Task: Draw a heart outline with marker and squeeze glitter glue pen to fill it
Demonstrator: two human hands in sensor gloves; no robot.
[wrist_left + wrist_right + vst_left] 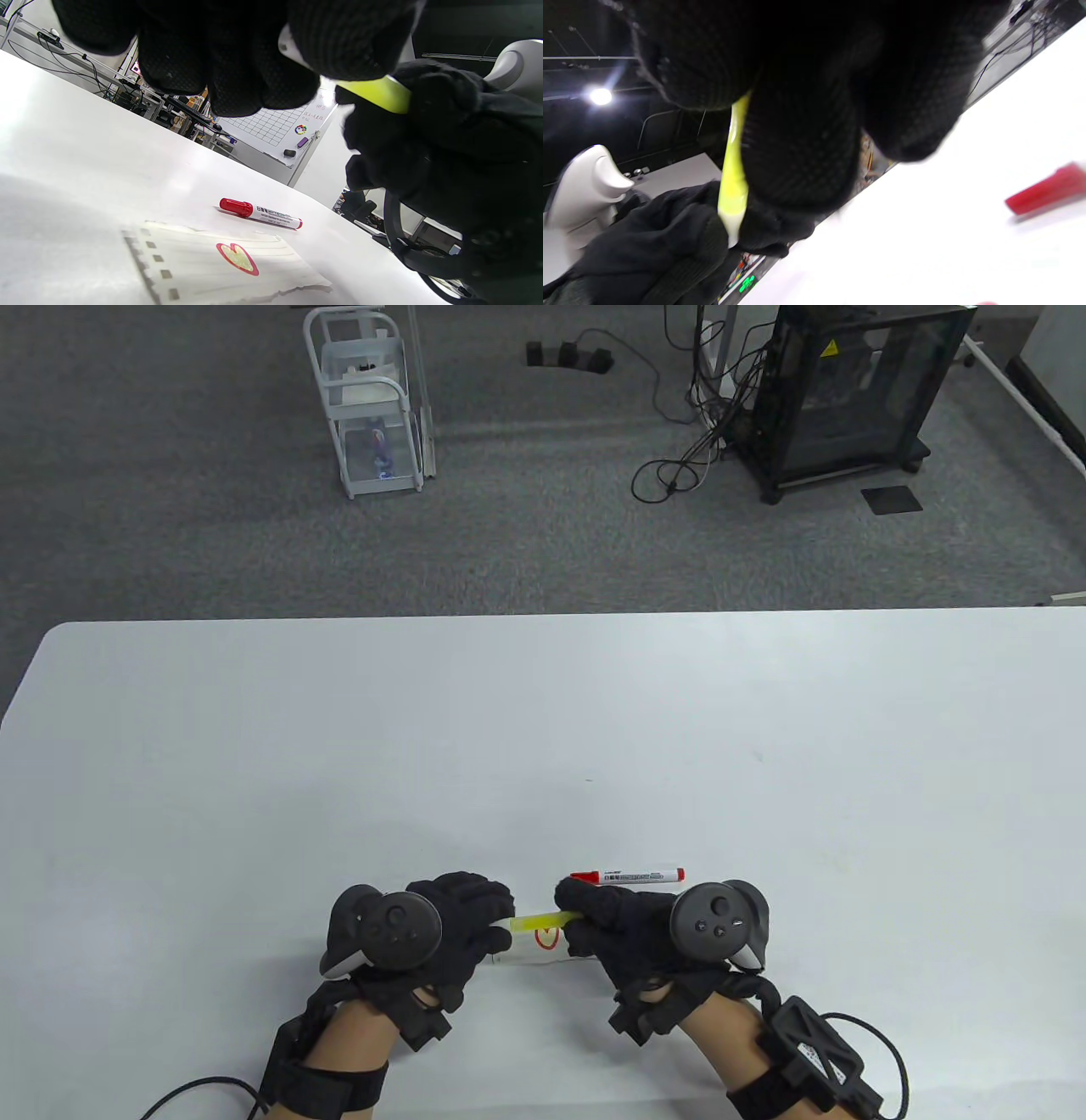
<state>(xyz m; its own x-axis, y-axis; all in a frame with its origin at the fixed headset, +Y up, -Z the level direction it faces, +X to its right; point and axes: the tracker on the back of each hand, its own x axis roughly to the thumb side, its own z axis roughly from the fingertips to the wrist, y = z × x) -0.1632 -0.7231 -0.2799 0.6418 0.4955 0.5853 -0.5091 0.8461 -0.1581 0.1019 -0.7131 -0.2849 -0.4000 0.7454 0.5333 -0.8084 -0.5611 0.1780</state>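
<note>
A yellow glitter glue pen (543,920) (377,92) (732,178) hangs level between both hands, just above the paper. My left hand (462,918) grips its left end; my right hand (585,909) pinches its right end. Below it lies a torn sheet of lined paper (220,267) (530,954) bearing a small red heart outline (237,258) (547,938) with yellowish fill. The capped red marker (628,875) (259,213) (1048,192) lies on the table just beyond my right fingers.
The white table (543,746) stretches wide beyond the hands. Off the table stand a white wire cart (373,398), a black cabinet (848,390) and floor cables (679,466).
</note>
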